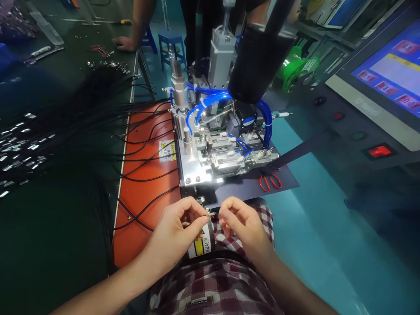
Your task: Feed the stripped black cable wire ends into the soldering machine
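My left hand (179, 225) pinches the end of a cable between thumb and forefinger. Several thin coloured wires (212, 215), red and green among them, fan out to the right from its fingertips. Just right of the wire tips is my right hand (242, 222), its fingers curled and thumb pressed in; what they hold, if anything, is hidden. Both hands are over my lap, in front of the metal machine (219, 153) with its blue air tubes (210, 98).
Black cables (144, 179) cross the orange surface (147, 153) from a pile on the left. Red-handled scissors (271, 181) lie on the dark plate. A control panel (374, 113) stands at right; a black cylinder (249, 65) hangs above. Another person's hand (124, 43) rests on the table.
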`<state>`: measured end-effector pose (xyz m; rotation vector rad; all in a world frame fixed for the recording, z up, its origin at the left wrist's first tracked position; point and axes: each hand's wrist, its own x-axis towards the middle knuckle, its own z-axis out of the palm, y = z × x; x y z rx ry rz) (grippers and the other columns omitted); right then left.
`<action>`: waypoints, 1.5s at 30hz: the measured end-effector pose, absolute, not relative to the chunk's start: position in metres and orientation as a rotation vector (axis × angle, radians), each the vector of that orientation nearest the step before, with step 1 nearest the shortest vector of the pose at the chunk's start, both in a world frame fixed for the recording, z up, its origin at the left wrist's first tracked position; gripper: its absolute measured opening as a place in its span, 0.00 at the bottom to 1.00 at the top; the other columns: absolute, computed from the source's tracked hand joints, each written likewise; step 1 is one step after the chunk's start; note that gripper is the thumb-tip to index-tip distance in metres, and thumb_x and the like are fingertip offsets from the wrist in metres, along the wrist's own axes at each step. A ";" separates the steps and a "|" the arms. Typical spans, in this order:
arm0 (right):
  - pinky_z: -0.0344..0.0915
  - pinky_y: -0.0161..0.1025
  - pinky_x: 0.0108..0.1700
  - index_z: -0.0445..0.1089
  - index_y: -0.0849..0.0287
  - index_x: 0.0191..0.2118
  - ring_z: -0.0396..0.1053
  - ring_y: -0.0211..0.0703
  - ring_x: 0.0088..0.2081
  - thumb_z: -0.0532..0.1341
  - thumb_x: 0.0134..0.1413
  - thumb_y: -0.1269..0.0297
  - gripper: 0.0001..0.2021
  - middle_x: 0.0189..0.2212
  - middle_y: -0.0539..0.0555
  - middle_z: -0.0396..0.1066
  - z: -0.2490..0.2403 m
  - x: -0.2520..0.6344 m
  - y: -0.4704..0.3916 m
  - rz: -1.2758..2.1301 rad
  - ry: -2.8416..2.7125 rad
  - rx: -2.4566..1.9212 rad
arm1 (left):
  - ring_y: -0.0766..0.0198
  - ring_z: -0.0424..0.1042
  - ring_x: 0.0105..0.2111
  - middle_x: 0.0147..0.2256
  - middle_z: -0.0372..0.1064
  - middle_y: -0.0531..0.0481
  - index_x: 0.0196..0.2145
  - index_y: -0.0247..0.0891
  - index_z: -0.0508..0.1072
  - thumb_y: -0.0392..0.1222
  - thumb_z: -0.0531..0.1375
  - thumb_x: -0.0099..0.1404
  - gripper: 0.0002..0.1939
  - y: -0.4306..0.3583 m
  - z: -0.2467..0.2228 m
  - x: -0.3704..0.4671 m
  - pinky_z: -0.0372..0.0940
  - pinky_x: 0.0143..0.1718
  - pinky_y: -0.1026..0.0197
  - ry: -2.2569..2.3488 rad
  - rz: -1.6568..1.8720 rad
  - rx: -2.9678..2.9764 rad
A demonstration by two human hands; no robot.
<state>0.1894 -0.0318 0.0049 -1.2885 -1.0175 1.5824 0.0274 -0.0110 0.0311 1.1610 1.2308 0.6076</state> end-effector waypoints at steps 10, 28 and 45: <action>0.54 0.29 0.20 0.64 0.59 0.29 0.55 0.29 0.17 0.64 0.49 0.61 0.10 0.18 0.43 0.59 0.000 0.179 -0.034 1.664 -0.903 -1.218 | 0.72 0.63 0.18 0.20 0.63 0.57 0.26 0.36 0.65 0.41 0.61 0.56 0.08 -0.011 0.034 0.028 0.59 0.17 0.70 1.214 0.625 1.050; 0.51 0.30 0.20 0.65 0.60 0.27 0.54 0.30 0.18 0.63 0.51 0.60 0.10 0.18 0.44 0.59 -0.012 0.179 -0.031 1.789 -0.922 -1.101 | 0.76 0.48 0.15 0.14 0.53 0.61 0.30 0.35 0.70 0.47 0.63 0.55 0.12 -0.013 0.023 0.028 0.42 0.14 0.73 1.148 0.587 0.726; 0.54 0.31 0.23 0.67 0.60 0.28 0.56 0.31 0.19 0.63 0.50 0.59 0.10 0.19 0.45 0.62 -0.013 0.187 -0.023 1.772 -0.871 -1.113 | 0.76 0.43 0.15 0.14 0.48 0.62 0.29 0.36 0.69 0.48 0.62 0.56 0.12 -0.012 0.024 0.027 0.39 0.14 0.72 1.175 0.531 0.702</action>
